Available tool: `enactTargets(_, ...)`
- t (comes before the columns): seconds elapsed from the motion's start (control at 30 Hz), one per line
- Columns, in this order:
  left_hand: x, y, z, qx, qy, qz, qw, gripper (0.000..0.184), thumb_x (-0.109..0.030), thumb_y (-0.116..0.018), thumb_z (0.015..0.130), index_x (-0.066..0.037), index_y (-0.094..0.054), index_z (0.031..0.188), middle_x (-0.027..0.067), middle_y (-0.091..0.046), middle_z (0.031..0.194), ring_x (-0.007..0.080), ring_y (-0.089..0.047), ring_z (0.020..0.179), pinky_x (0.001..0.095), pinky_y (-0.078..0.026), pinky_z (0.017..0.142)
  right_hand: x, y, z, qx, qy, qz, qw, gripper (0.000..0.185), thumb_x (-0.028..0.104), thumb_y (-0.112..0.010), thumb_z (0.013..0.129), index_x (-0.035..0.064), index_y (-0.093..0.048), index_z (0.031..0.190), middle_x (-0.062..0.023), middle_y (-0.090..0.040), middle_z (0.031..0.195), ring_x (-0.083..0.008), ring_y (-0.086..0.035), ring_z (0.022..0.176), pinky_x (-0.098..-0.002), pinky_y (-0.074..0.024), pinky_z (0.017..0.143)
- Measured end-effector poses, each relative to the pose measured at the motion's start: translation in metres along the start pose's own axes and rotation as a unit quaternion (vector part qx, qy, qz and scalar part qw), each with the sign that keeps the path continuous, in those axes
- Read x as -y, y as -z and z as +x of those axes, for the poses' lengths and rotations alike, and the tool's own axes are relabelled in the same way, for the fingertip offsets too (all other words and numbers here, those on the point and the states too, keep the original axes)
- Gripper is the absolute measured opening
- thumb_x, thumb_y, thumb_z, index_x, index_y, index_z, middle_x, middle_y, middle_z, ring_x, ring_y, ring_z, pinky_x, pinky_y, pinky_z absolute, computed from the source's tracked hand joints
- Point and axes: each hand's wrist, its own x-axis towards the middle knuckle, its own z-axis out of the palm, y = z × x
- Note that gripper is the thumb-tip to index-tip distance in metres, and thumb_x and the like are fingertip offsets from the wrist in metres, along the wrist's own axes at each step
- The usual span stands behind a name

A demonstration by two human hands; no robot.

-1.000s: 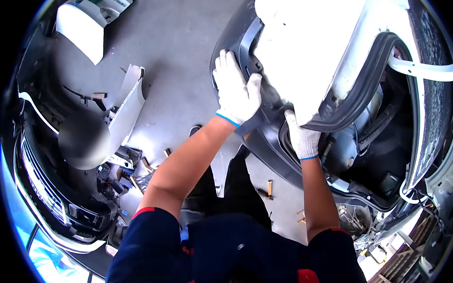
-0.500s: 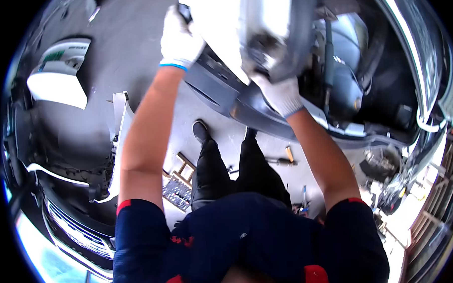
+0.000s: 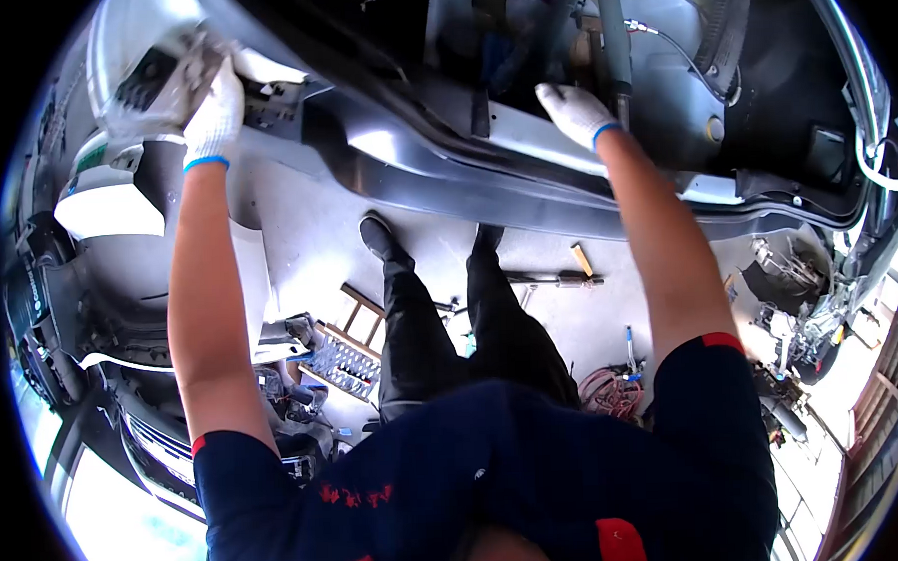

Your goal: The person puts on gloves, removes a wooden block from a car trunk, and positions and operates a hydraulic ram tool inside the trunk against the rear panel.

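At the upper left, my left hand [image 3: 216, 116], in a white glove with a blue cuff, has its fingers around the edge of a white vehicle panel [image 3: 119, 45]. The panel and the fingertips are blurred. My right hand [image 3: 575, 113], gloved the same way, is over the light metal front edge [image 3: 533, 139] of an open vehicle compartment, beside a grey strut [image 3: 614, 52]. Its fingers are stretched to the left, with nothing visible in them. A dark bumper [image 3: 436, 197] curves below both hands.
On the floor lie a wooden-handled tool [image 3: 582, 260], a perforated metal piece [image 3: 341, 361] and a tangle of reddish cable [image 3: 611, 394]. A white and green panel [image 3: 110, 208] and a removed bumper with a grille [image 3: 158, 449] are at the left. My shoes stand below the vehicle's bumper.
The white panel has swung from the upper middle to the upper left with my left hand. My right hand has let go of it and is over the compartment edge.
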Motion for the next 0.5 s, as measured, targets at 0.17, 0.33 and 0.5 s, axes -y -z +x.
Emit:
enactTargets(0.17,0.033,-0.014,0.019,-0.032,-0.03,0.029,0.999,0.074,-0.058,-0.04,0.105,0.002,-0.062,0.143,0.0303,-0.062,0.144,0.0455,-0.055,0.138,0.0468,-0.039,0.119,0.0,-0.018,-0.008,0.073,-0.023,-0.064,0.995,0.086,0.068,-0.022,0.108,0.0,-0.075,0.115,-0.0287,-0.072,0.122,-0.0481,-0.066,0.119,-0.0536,-0.0477,0.108)
enactTargets(0.33,0.09,-0.029,0.046,-0.083,-0.097,0.138,0.982,0.058,-0.046,-0.053,0.107,0.001,-0.064,0.139,0.0276,-0.066,0.137,0.045,-0.06,0.128,0.0474,-0.045,0.113,-0.035,-0.006,-0.002,0.162,-0.036,0.0,0.986,0.086,0.07,-0.026,0.107,0.0006,-0.063,0.143,-0.0268,-0.061,0.147,-0.0436,-0.054,0.141,-0.0476,-0.0371,0.121)
enactTargets(0.5,0.102,-0.017,0.034,-0.074,-0.1,0.136,0.983,0.055,-0.042,-0.05,0.107,0.0,-0.063,0.139,0.0256,-0.065,0.136,0.043,-0.061,0.126,0.0477,-0.047,0.111,-0.082,-0.028,0.011,0.152,-0.002,-0.001,0.988,0.085,0.069,-0.026,0.107,0.0005,-0.066,0.139,-0.0326,-0.062,0.14,-0.0472,-0.058,0.134,-0.0493,-0.0403,0.117)
